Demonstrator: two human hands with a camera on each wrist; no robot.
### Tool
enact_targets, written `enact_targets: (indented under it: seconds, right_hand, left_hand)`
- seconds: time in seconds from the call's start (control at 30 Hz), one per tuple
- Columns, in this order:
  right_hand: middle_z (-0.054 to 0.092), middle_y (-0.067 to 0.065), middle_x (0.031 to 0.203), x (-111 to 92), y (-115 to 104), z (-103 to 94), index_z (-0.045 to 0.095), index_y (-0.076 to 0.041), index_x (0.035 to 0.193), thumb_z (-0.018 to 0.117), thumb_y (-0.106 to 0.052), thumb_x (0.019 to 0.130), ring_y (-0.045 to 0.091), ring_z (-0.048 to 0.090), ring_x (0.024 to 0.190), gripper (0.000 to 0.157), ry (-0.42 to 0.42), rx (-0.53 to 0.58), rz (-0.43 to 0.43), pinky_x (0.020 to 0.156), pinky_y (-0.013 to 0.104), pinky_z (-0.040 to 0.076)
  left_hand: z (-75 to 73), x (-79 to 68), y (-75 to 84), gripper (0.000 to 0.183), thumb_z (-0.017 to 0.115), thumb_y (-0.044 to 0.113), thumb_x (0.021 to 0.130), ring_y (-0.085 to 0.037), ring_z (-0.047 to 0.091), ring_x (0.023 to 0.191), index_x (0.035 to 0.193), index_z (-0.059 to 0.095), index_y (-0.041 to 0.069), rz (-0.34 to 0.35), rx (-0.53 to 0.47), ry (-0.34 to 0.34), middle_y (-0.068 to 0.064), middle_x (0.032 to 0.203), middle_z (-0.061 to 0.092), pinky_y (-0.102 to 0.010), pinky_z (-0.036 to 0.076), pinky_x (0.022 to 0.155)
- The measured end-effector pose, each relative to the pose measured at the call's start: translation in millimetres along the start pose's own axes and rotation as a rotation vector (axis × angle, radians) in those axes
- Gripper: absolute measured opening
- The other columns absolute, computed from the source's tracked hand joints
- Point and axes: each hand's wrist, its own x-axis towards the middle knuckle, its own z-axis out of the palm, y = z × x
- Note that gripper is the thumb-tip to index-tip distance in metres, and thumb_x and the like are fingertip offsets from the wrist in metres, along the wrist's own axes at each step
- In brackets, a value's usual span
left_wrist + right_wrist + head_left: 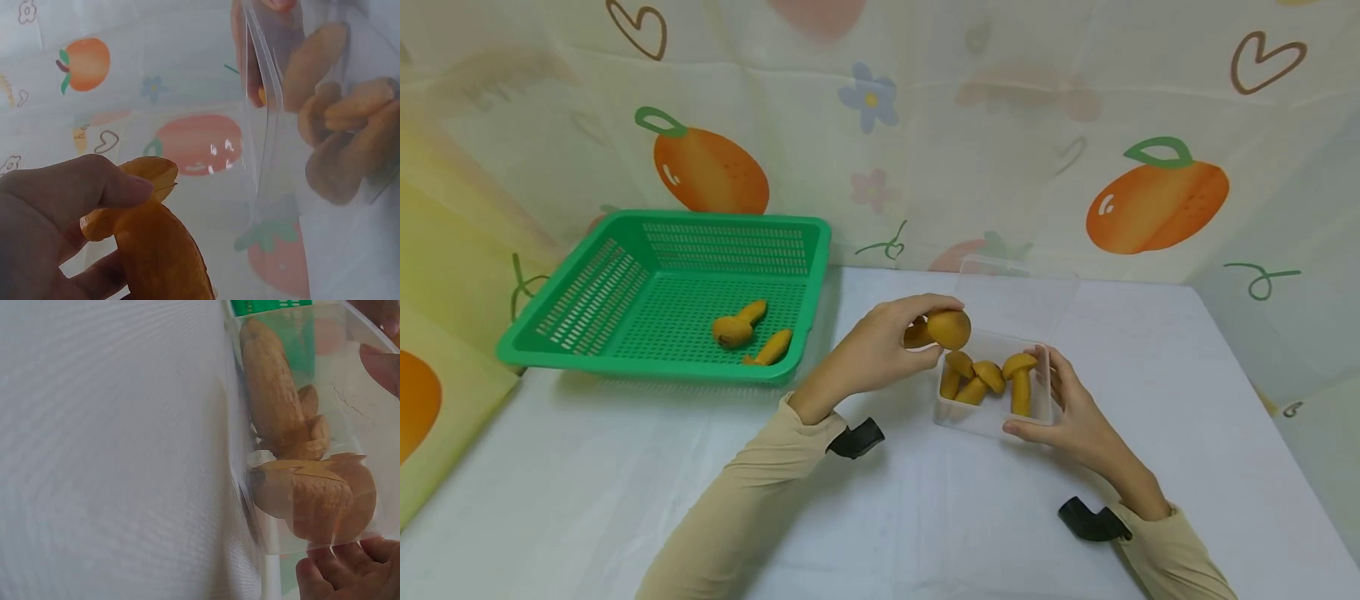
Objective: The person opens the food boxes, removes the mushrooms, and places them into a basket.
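My left hand [883,346] pinches a yellow-brown mushroom [950,330] between thumb and fingers, over the left rear edge of a clear plastic box [973,422]. In the left wrist view that mushroom [165,259] shows its cap and stem close up. Several similar mushrooms [988,375] lie inside the box. My right hand [1078,421] grips the box at its right end, thumb at the near side and fingers at the far side. Through the clear wall, the right wrist view shows mushrooms [272,387] within.
A green slotted basket [658,364] stands at the left with two mushrooms [733,331] in its near right corner. Behind the box is a clear plastic lid [1018,292]. A white cloth [985,517] covers the table, and a fruit-printed curtain [955,158] hangs behind.
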Motion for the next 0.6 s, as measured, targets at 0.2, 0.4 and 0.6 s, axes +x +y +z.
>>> enact_targets:
  seconds: [0.2,0.4,0.6]
  right_hand:
    - [0.025,0.017,0.16,-0.3,-0.5,-0.7,0.013,-0.011,0.157,0.085,-0.014,0.077,0.05,0.024,0.146,0.108,-0.003,0.009,0.0,0.116,0.065,0.02]
    - [0.025,0.017,0.159,0.0,-0.6,-0.4,0.013,-0.011,0.157,0.085,-0.013,0.078,0.05,0.024,0.146,0.107,-0.006,0.011,-0.009,0.116,0.065,0.02]
    - [0.026,0.016,0.159,-0.3,-1.2,-0.3,0.015,-0.013,0.157,0.085,-0.014,0.078,0.049,0.025,0.146,0.106,-0.002,0.012,-0.008,0.117,0.065,0.02]
  left_hand:
    - [-9.6,-10.0,-5.7,0.047,0.067,0.006,0.089,-0.017,0.063,0.107,0.134,0.058,0.012,0.017,0.045,0.057,-0.003,0.13,0.064,-0.027,0.055,0.093]
    - [-18.0,-18.4,-13.9,0.046,0.067,0.003,0.087,-0.021,0.064,0.107,0.133,0.059,0.009,0.003,0.01,0.106,-0.008,0.129,0.065,-0.029,0.057,0.091]
    - [-30.0,-28.0,-20.0,0.047,0.066,0.001,0.087,-0.021,0.063,0.105,0.132,0.059,0.009,-0.023,-0.023,0.14,-0.008,0.127,0.066,-0.032,0.058,0.09]
